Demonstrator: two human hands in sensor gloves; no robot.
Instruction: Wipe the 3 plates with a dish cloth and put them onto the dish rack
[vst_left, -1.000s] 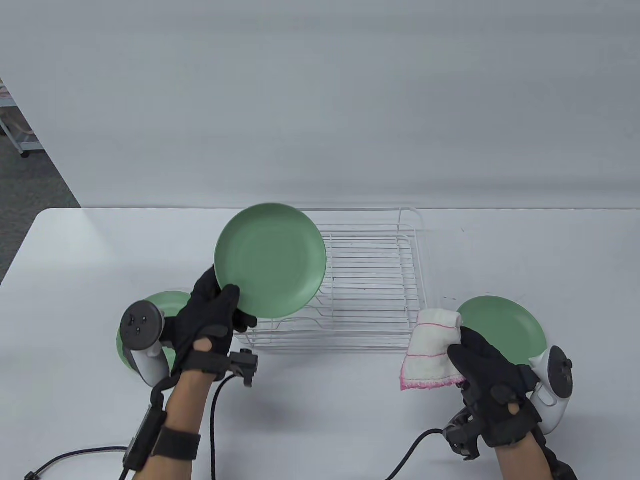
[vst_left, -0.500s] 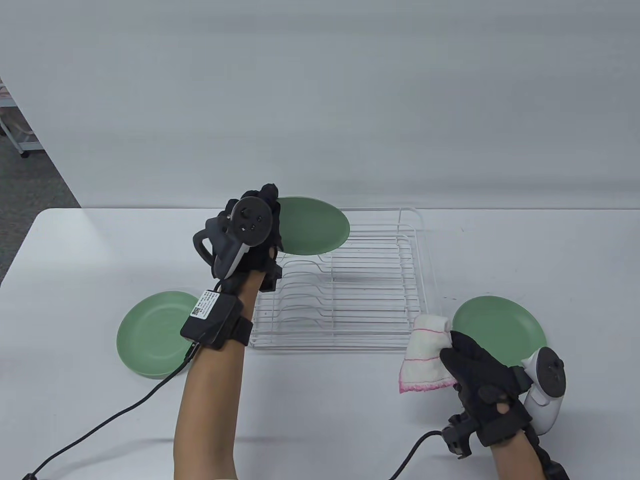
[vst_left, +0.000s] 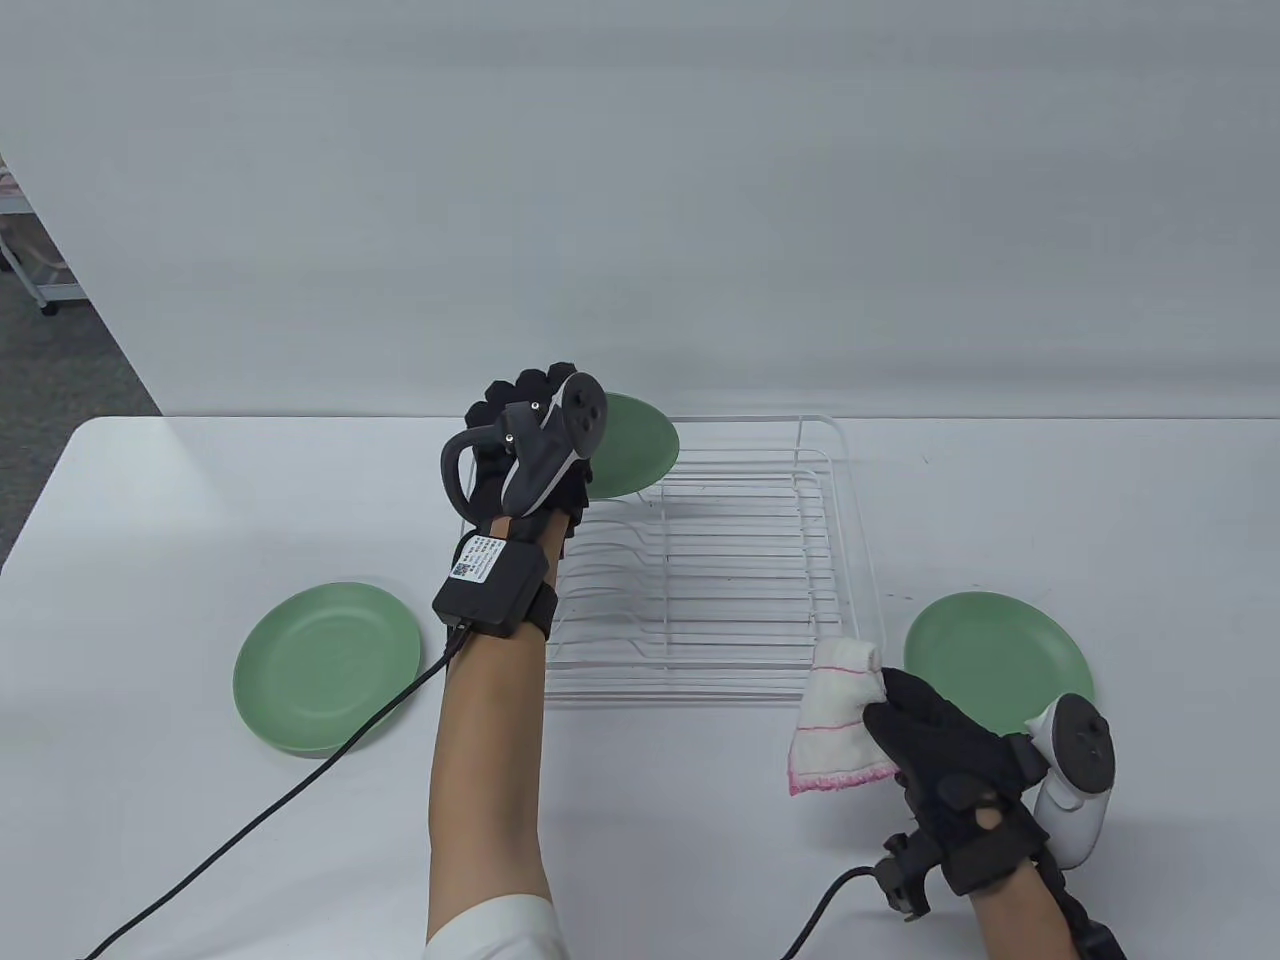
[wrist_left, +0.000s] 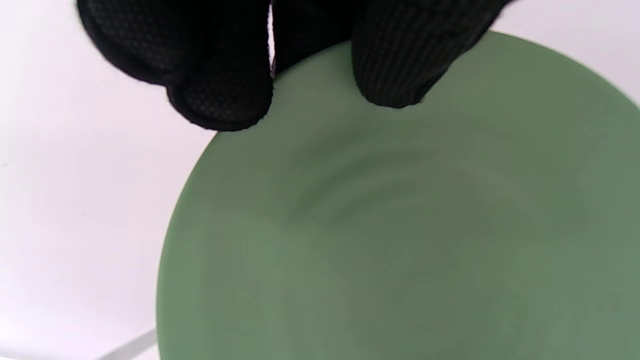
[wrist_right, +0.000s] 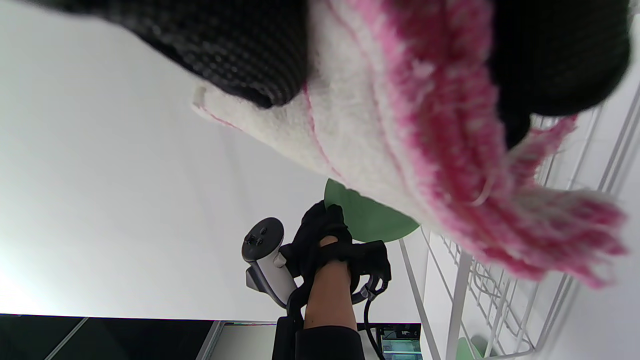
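Left hand (vst_left: 520, 440) grips the plate (vst_left: 632, 445) over the rack (vst_left: 740, 560), right hand (vst_left: 940, 750) clutches the cloth (vst_left: 835, 730); a missed slot could topple it.

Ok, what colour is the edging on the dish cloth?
Pink, on a white dish cloth held by the right hand; clearest in the right wrist view.

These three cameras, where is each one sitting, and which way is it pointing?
Table view: high, facing the person, looking down at the table, dish rack, three green plates; both forearms and gloved hands show.
Left wrist view: on the left wrist, looking along the fingers onto the held plate.
Right wrist view: on the right wrist, tilted, past the dish cloth toward the left hand.
Shared: all three show the held plate; table and right wrist views also show the rack, cloth and left hand.
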